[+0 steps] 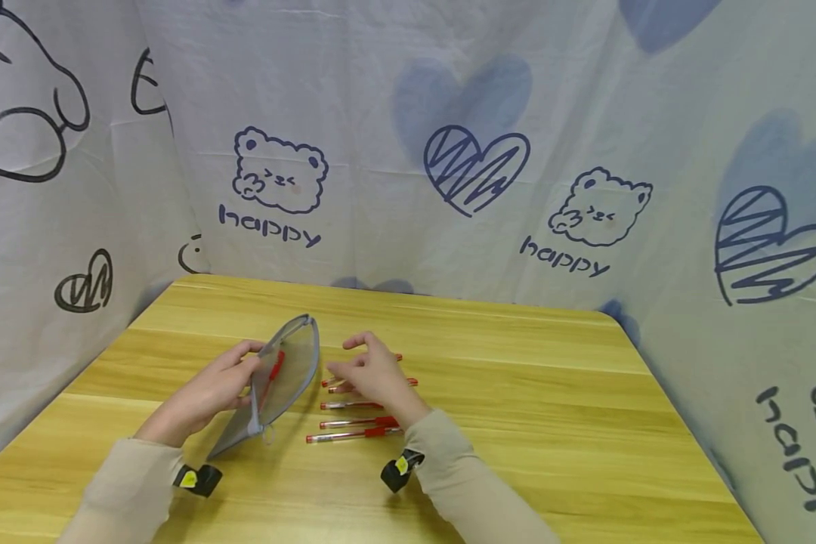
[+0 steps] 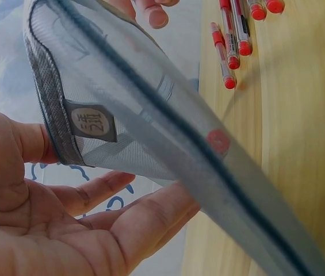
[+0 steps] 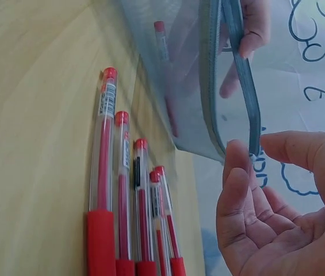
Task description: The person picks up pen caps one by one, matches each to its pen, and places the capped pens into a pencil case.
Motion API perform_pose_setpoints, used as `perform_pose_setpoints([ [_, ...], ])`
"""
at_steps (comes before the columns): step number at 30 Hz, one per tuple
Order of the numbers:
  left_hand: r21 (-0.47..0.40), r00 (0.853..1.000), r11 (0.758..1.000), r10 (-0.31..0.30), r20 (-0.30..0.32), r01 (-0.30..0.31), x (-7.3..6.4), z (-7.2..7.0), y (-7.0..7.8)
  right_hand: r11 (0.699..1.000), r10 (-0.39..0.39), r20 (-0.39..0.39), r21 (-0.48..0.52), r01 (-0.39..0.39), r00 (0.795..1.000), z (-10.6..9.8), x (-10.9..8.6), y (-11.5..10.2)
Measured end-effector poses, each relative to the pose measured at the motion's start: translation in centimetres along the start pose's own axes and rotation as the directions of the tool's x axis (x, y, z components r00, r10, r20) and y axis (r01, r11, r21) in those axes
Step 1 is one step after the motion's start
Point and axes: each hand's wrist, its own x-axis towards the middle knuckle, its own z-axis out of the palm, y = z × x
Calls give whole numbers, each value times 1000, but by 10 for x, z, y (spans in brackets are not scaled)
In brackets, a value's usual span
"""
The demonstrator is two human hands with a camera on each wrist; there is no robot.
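My left hand (image 1: 207, 389) grips a grey translucent mesh zipper pouch (image 1: 298, 370) by its edge and holds it tilted above the table. The pouch's zipper (image 3: 210, 75) is undone and its mouth gapes. One red pen (image 1: 276, 367) shows inside; in the right wrist view it is dim through the mesh. To the right of the pouch, my right hand (image 1: 379, 378) hovers over the pens with fingers loosely bent, nothing between them. Several clear-barrelled red pens (image 3: 103, 155) lie side by side on the table beneath it, some partly hidden by that hand.
A yellow wood-grain table (image 1: 551, 423) extends to the right and behind the pens. White cloth (image 1: 381, 174) with hearts and bear drawings hangs around its back and sides. Small black cameras (image 1: 200, 479) are strapped to both wrists.
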Motion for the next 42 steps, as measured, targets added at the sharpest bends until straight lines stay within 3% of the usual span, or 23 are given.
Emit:
perform_pose_setpoints([
  [28,-5,1000,1000,-2,3,2,0,-1,-2,999,8,19,-39,-7,1000,-35,-20,9],
  [42,10,1000,1000,-2,12,2,0,0,-2,998,11,95,-61,-5,995,-51,-34,19],
])
